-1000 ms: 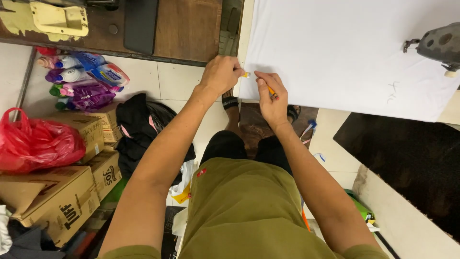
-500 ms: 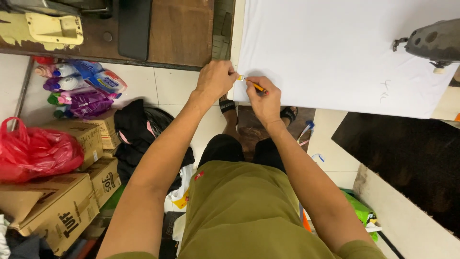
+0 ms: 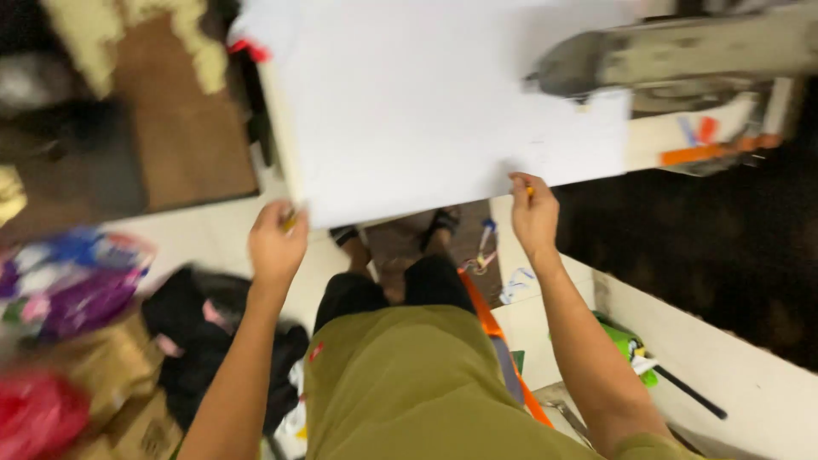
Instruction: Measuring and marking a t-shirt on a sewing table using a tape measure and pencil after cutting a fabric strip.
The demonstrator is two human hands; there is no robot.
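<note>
A large white sheet (image 3: 426,111) lies on a table in front of me, its near edge over my knees. My left hand (image 3: 277,247) grips the sheet's near left corner, with something small and yellow showing at the fingers. My right hand (image 3: 532,213) is at the sheet's near right edge, fingers closed around a short orange pencil (image 3: 529,191). The frame is motion-blurred. I sit in an olive shirt and dark trousers, feet in sandals under the table.
A grey machine head (image 3: 665,60) reaches over the sheet's far right. Left on the floor lie a black bag (image 3: 196,332), coloured packets (image 3: 77,281), cardboard boxes (image 3: 111,400) and a red bag (image 3: 34,417). A dark mat (image 3: 707,264) lies right.
My hands have spread apart: the left slid to the sheet's left corner, the right went to the right edge with the pencil. The view swung, and the picture is now blurred.
</note>
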